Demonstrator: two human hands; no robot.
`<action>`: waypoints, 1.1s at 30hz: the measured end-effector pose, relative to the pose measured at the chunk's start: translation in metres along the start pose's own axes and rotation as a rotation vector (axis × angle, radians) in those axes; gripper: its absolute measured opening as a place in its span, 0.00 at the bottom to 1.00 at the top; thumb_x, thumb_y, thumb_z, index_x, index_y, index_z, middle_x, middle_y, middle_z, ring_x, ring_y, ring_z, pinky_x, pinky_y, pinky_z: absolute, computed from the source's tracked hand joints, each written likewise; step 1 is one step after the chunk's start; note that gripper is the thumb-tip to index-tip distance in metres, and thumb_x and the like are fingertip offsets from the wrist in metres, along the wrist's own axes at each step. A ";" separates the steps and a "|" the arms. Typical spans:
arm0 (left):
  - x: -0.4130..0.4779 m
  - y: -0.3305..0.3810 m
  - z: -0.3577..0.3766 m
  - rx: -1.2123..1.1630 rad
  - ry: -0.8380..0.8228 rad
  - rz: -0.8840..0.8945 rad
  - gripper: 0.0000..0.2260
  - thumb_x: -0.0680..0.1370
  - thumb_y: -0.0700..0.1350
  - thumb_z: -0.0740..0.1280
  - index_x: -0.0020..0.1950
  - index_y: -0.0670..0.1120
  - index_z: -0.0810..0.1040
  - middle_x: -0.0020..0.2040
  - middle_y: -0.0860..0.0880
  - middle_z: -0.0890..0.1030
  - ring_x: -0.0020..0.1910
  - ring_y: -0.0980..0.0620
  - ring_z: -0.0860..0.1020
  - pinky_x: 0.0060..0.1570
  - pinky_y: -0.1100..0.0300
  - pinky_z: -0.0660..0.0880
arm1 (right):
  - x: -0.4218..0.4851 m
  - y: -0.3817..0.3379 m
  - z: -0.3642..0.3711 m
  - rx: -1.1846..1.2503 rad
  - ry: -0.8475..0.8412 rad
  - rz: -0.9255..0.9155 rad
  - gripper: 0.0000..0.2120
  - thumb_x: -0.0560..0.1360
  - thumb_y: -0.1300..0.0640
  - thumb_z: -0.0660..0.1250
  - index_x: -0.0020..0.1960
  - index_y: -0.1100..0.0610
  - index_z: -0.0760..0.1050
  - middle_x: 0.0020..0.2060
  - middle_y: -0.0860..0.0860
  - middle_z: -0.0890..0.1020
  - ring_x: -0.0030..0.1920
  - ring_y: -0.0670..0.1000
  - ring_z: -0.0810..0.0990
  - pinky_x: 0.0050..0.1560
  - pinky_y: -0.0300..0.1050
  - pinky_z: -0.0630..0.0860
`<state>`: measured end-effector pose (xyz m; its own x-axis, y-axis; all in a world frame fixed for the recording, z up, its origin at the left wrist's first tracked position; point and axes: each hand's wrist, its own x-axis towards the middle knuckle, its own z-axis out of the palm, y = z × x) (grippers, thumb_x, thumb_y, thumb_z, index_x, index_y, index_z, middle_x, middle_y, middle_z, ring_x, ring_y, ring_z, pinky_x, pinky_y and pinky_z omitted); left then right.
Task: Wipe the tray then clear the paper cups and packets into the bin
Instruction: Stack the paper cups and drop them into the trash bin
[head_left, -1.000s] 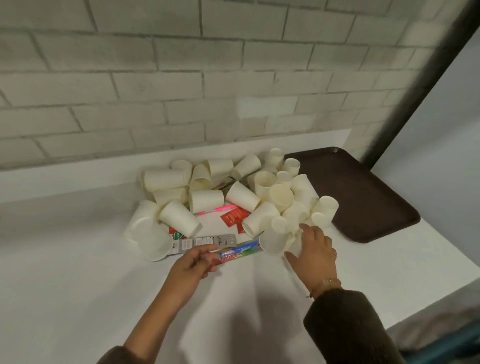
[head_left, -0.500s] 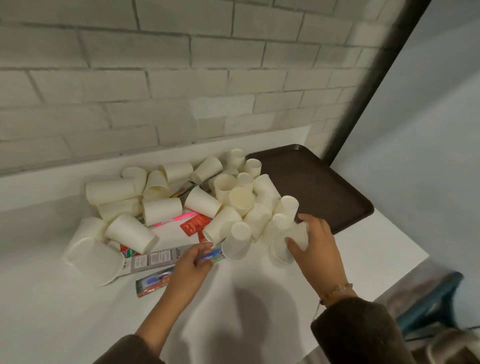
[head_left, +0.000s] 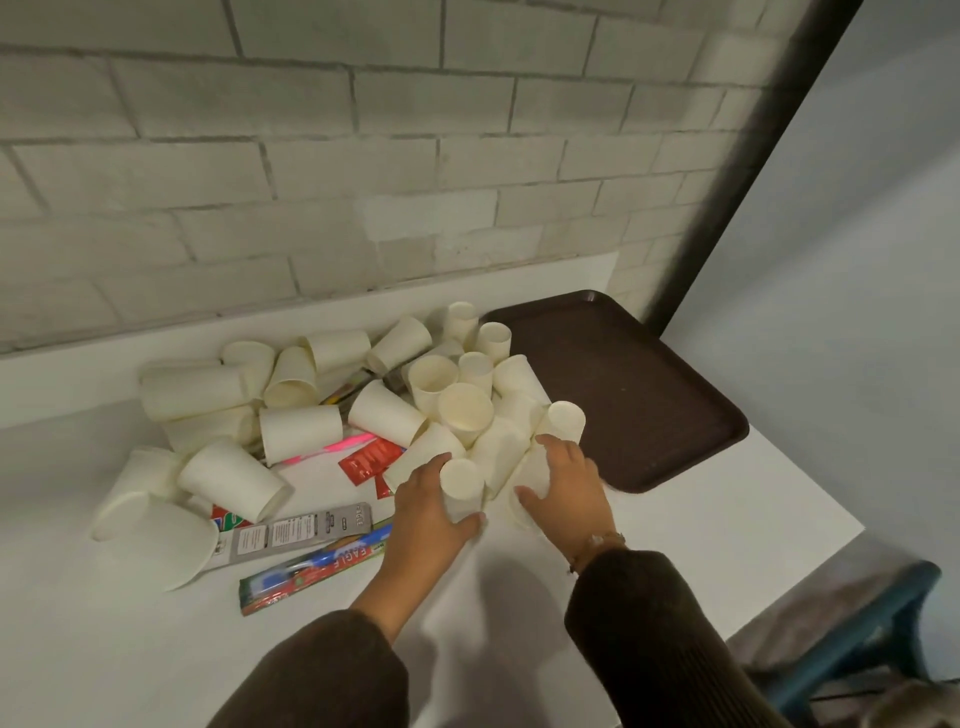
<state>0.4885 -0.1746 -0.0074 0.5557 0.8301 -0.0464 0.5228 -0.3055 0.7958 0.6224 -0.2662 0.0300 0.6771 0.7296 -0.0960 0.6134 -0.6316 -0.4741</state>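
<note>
white countertop (head_left: 156, 649) under grey brick carries tumbled cream paper cups (head_left: 298, 431) and printed packets (head_left: 317, 564), the bare dark brown plastic tray (head_left: 639, 395) just beside. left hand (head_left: 428, 512) curls round one upturned cup (head_left: 461, 480) while right hand (head_left: 569, 483) cups another, seemingly herding them together for binning; no bin shows.

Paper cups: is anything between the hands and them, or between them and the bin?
Nothing blocks the hands: the left hand and right hand each already grip one of the paper cups. No bin is in view, so that path cannot be judged.
</note>
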 end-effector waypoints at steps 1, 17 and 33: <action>0.000 -0.002 0.001 -0.013 0.010 0.008 0.29 0.65 0.55 0.75 0.62 0.55 0.68 0.61 0.52 0.76 0.61 0.52 0.75 0.62 0.52 0.73 | -0.001 0.002 0.005 0.038 -0.010 0.014 0.31 0.73 0.48 0.68 0.71 0.49 0.58 0.69 0.49 0.66 0.66 0.52 0.67 0.68 0.49 0.66; -0.016 0.009 -0.040 -0.127 0.177 0.091 0.31 0.64 0.43 0.77 0.64 0.53 0.72 0.59 0.53 0.66 0.57 0.55 0.66 0.56 0.60 0.65 | -0.019 0.011 -0.031 1.195 0.084 0.247 0.24 0.72 0.56 0.69 0.64 0.51 0.64 0.55 0.50 0.73 0.54 0.54 0.76 0.41 0.43 0.81; -0.040 0.034 -0.053 -0.259 -0.002 0.272 0.29 0.66 0.29 0.65 0.55 0.59 0.64 0.55 0.61 0.66 0.55 0.65 0.69 0.44 0.75 0.71 | -0.054 -0.021 0.000 0.884 -0.448 0.153 0.23 0.66 0.53 0.75 0.55 0.55 0.67 0.48 0.54 0.82 0.35 0.43 0.77 0.29 0.31 0.70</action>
<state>0.4493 -0.1934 0.0537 0.6532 0.7338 0.1870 0.1749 -0.3864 0.9056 0.5732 -0.2924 0.0449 0.3962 0.8034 -0.4444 -0.1132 -0.4376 -0.8920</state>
